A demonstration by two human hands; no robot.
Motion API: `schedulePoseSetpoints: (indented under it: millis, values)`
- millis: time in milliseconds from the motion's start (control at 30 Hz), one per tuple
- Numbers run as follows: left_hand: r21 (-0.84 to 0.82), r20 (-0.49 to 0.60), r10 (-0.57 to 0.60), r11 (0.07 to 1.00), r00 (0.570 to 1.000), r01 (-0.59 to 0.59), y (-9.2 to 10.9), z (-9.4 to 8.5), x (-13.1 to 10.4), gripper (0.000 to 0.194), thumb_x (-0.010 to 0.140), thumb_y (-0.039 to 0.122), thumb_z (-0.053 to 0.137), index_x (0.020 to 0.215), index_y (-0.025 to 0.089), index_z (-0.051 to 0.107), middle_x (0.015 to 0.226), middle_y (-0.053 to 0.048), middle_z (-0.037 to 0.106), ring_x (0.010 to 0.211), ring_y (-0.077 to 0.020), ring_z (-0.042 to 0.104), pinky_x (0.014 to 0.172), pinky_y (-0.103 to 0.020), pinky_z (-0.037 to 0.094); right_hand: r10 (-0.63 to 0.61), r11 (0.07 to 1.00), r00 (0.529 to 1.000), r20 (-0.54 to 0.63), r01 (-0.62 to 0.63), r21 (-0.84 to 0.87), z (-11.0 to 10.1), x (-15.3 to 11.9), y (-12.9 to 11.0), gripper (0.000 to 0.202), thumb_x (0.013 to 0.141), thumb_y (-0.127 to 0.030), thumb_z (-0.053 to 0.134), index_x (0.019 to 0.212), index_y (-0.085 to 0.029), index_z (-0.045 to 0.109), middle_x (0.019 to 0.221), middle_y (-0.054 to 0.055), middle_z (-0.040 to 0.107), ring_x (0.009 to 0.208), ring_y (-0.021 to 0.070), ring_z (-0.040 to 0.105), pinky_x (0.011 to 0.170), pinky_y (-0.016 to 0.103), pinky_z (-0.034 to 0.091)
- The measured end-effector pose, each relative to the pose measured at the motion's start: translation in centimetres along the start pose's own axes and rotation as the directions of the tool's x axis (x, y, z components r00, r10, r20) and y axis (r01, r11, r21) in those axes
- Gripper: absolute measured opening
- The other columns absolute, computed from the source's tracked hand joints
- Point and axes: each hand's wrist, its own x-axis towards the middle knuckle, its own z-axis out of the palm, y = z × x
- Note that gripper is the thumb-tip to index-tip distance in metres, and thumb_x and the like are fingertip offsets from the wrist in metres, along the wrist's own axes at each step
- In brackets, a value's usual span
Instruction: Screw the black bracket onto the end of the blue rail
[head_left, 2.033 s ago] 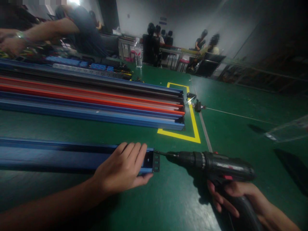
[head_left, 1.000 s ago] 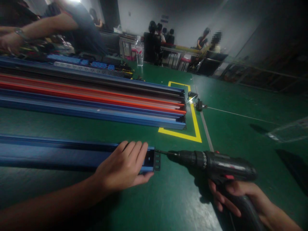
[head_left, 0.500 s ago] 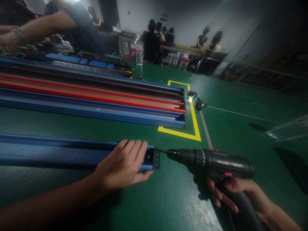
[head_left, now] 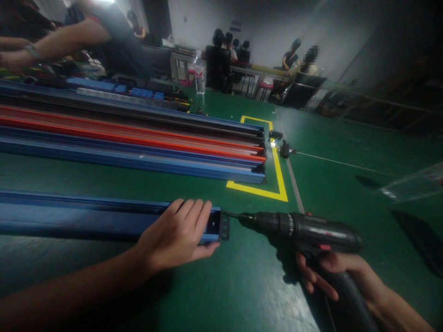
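A long blue metal channel (head_left: 86,216) lies across the left of the green table. My left hand (head_left: 176,235) grips it near its right end, fingers over the far edge and thumb along the near side. A black slotted end plate (head_left: 224,227) sits at that end. My right hand (head_left: 342,272) is wrapped round the handle of a black power drill (head_left: 321,233), which points left. The drill's long bit (head_left: 235,215) meets the upper corner of the channel's end; the exact contact point is too small to make out.
Behind lie blue and red channels (head_left: 138,159) beside yellow tape (head_left: 281,177). A water bottle (head_left: 200,78) stands farther back. Small black parts (head_left: 285,149) and a clear plastic item (head_left: 415,182) are to the right. A person's arm (head_left: 65,41) reaches in at upper left.
The drill and my right hand have shifted very slightly left and up in the view, bit still at the channel's end. The other person's arm at upper left has moved a little.
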Motion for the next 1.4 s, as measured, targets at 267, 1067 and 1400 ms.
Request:
schedulePoseSetpoints:
  millis: [267,1067,1400]
  values:
    - [-0.029,0.017,-0.006,1.000,1.000,0.007,-0.01,-0.08,0.01,0.060,0.097,0.055,0.051,0.118,0.000,0.061,0.098,-0.019,0.067,0.090,-0.0302,0.063,0.075,-0.042,0.049,0.008,1.000,1.000,0.012,-0.008,-0.005,0.48,0.06,-0.27,0.034,0.080,-0.026,0.060,0.100,-0.005,0.077,0.065,0.007,0.072,0.050,0.0133,0.061,0.073,0.033,0.057]
    - [-0.012,-0.034,-0.011,1.000,0.999,0.010,0.02,0.16,-0.18,0.065,0.096,0.058,0.049,0.123,0.000,0.060,0.100,-0.017,0.069,0.095,-0.0298,0.064,0.082,-0.042,0.048,0.013,1.000,1.000,-0.002,-0.013,0.004,0.11,-0.14,0.00,0.034,0.080,-0.028,0.061,0.101,-0.006,0.077,0.069,0.008,0.074,0.045,0.0112,0.059,0.071,0.034,0.057]
    - [-0.042,0.038,-0.009,0.999,0.999,0.011,-0.04,-0.02,-0.10,0.061,0.097,0.056,0.049,0.120,0.001,0.061,0.098,-0.017,0.067,0.092,-0.0299,0.062,0.079,-0.043,0.049,0.052,0.999,0.999,-0.007,-0.052,-0.011,0.39,-0.06,-0.50,0.033,0.081,-0.029,0.063,0.101,-0.006,0.077,0.075,0.010,0.076,0.045,0.0107,0.060,0.074,0.034,0.057]
